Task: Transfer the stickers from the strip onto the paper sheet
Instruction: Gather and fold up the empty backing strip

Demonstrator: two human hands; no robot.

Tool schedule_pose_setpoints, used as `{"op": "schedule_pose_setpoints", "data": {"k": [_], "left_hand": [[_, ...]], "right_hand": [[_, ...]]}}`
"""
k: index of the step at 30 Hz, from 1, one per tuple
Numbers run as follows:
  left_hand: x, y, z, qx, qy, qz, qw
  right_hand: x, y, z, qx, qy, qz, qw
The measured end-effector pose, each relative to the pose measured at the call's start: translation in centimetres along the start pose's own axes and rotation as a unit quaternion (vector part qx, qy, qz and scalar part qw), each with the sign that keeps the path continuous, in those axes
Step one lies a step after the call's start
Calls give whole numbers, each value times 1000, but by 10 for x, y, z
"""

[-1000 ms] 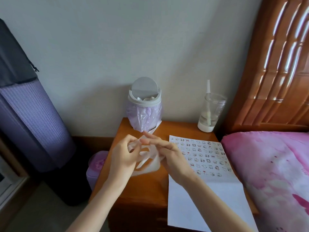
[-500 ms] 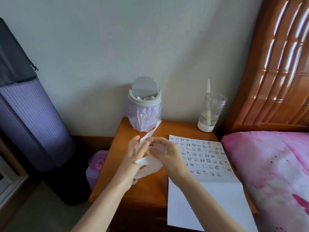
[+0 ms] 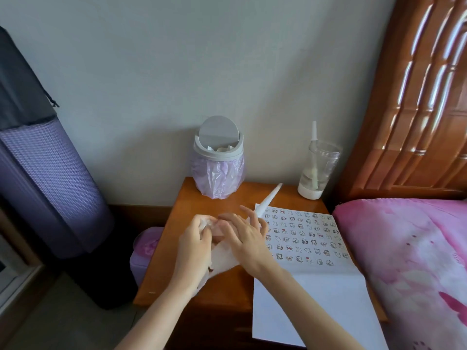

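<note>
White strip (image 3: 267, 200) pinched in left hand (image 3: 194, 248) and right hand (image 3: 249, 239) grip, tail protruding.

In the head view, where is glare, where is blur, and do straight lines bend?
Head view: glare streaks on the wooden headboard; the left hand, right hand and sticker strip look slightly blurred; the rolled purple mat leans from wide-angle distortion.

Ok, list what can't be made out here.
Head view:
- Middle of the strip: hidden by the left hand and right hand.
- Any sticker in the right hand's grip: hidden by its fingers.
- Stickers on the paper sheet: too small to read.
- Sheet's near right corner: cut off by the bottom edge.
</note>
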State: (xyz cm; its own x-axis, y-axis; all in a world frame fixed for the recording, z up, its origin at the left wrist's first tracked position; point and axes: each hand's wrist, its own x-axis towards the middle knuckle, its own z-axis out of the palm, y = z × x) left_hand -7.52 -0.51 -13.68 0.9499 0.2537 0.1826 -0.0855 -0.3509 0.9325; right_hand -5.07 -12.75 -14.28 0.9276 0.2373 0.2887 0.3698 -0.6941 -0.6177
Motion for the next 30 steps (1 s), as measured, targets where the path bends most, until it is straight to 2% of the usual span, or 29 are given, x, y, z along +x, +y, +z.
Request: {"op": "schedule_pose_setpoints", "data": {"k": [4, 6, 8, 10, 12, 16, 18, 21, 24, 27, 28, 30], "left_hand": [[3, 3, -6, 25, 50, 15, 998], [6, 5, -8, 17, 68, 9, 997], [8, 10, -7, -32, 74, -24, 996], [9, 17, -3, -89, 73, -67, 991], [9, 23, 1, -103, 69, -72, 990], [17, 19, 13, -124, 53, -50, 990], [18, 15, 16, -134, 49, -60, 988], [16, 11, 15, -136, 72, -49, 987], [17, 10, 8, -171, 90, -18, 981], [26, 13, -1, -222, 142, -18, 964], [29, 15, -2, -238, 156, -19, 958], [32, 23, -2, -259, 162, -19, 952]], "right_hand": [[-3, 1, -19, -16, -114, 8, 993], [-3, 1, -22, -2, -144, 10, 990], [-3, -3, -23, 64, -137, 23, 988], [-1, -6, -21, 117, -85, 40, 989], [0, -12, -19, 146, -36, 57, 987], [4, -23, -6, 82, 2, 9, 997], [1, -24, 3, 43, -4, -32, 999], [-9, -25, 12, 60, -40, -68, 995], [-18, -23, 6, 135, -90, -17, 987], [-25, -24, -13, 266, -150, 69, 950], [-26, -25, -17, 277, -162, 79, 944], [-25, -26, -19, 209, -160, 59, 963]]}}
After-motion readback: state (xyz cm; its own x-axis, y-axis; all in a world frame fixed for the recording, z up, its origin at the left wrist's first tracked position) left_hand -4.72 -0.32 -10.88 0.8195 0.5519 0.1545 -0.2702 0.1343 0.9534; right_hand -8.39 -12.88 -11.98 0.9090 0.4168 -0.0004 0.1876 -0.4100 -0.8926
